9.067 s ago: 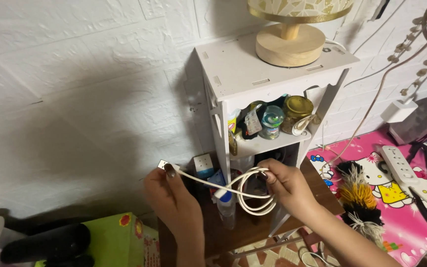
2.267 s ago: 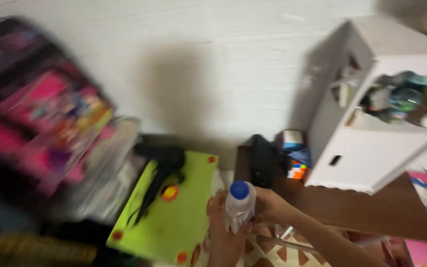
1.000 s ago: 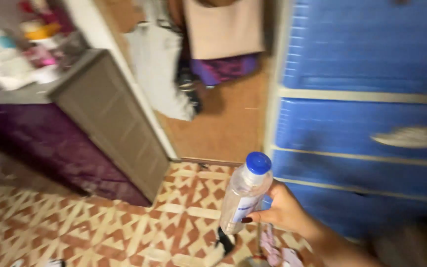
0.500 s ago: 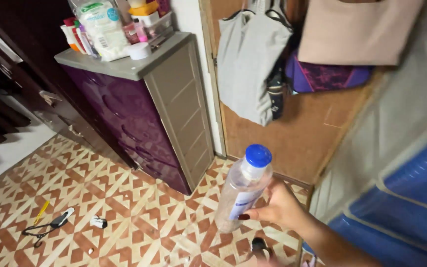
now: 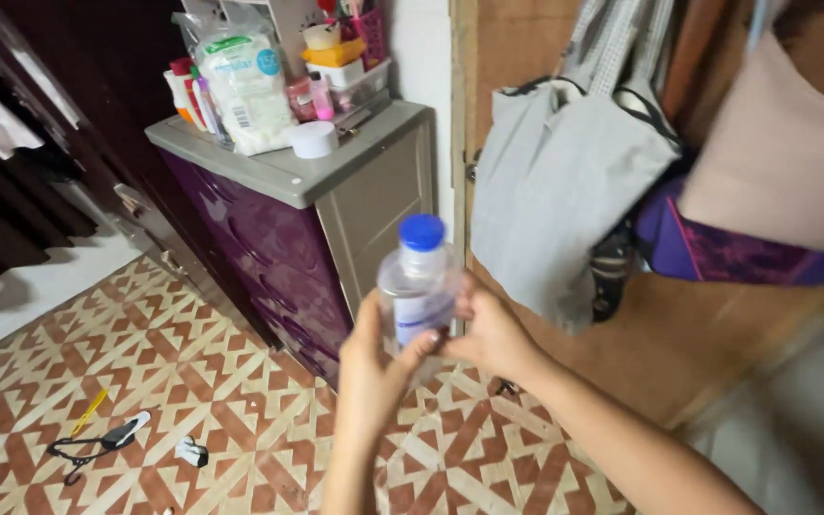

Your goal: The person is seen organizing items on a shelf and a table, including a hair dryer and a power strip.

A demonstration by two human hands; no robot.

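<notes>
Clear plastic bottle (image 5: 419, 291) with blue cap (image 5: 422, 232) is held upright in mid-air, carried by no surface, just off the front right corner of the purple drawer cabinet (image 5: 269, 243). Left hand (image 5: 374, 367) grips the lower body from below, fingers curled round it. Right hand (image 5: 491, 334) closes on the bottle's right side, fingertips on the label. Grey cabinet top (image 5: 331, 162) is crowded toward its rear edge with toiletries and a white jar (image 5: 315, 139). Grey bag (image 5: 565, 195) hangs near, right of the bottle. Patterned floor (image 5: 193, 381) lies open below left; a black hanger (image 5: 97, 443) lies well apart.
</notes>
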